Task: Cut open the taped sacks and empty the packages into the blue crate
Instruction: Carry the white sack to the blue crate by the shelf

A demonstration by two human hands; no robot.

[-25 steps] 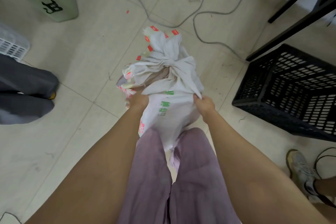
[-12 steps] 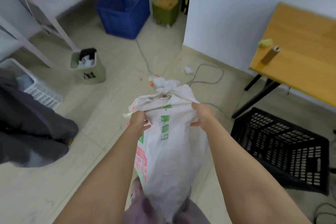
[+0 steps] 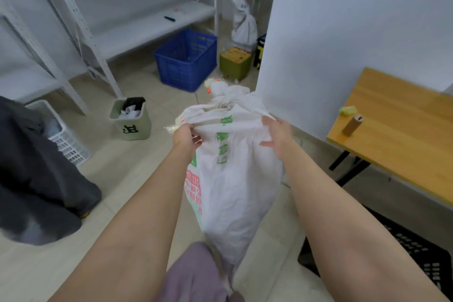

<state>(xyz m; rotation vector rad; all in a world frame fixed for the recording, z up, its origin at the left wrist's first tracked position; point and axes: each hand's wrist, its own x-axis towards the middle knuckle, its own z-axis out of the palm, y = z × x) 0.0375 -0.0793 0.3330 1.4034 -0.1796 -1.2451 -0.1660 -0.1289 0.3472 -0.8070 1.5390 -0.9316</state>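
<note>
Both hands are on the sack (image 3: pixel 232 174), held up off the floor between the forearms. Left hand (image 3: pixel 187 137) has its fingers curled into the fabric just below the tied neck, on its own side. Right hand (image 3: pixel 277 133) is clamped on a stretched fold at the opposite shoulder, thumb sticking out toward the left hand; its fingertips are hidden by cloth. Sack hangs down from the hands, tail end near the person's purple-clad leg (image 3: pixel 196 274). The neck is knotted, with red tape bits, just beyond the hands. Green and red print runs down the face.

Blue crate (image 3: pixel 187 60) is on the floor well beyond the hands, ahead and slightly toward the left hand. A second tied white sack (image 3: pixel 244 23) stands further back, behind an olive box (image 3: pixel 235 64). A green bin (image 3: pixel 131 119) is off the left hand. The wooden tabletop (image 3: pixel 402 130) off the right hand carries a cardboard tube (image 3: pixel 351 125). A black crate (image 3: pixel 416 252) sits below the right forearm.
</note>
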